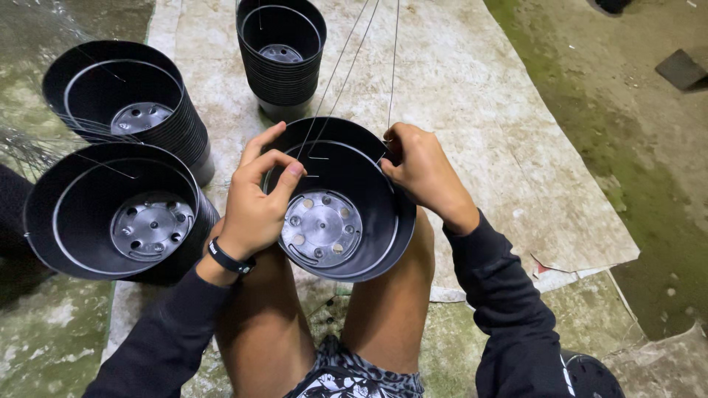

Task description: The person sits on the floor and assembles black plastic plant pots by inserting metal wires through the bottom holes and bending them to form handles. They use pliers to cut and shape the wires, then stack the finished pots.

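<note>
A black plastic pot (346, 236) with a holed grey bottom rests tilted between my knees. My left hand (254, 199) grips its near-left rim, fingers curled over the edge. My right hand (424, 173) pinches the far-right rim where a thin metal wire (391, 66) meets it. Three thin wires (343, 70) rise from the pot's rim toward the top of the view.
Stacks of the same black pots stand at the left (110, 214), the far left (125, 103) and the top middle (282, 51). A worn pale sheet (501, 147) covers the ground ahead, with mossy concrete (634, 147) to the right. More loose wires (22, 144) lie at the far left.
</note>
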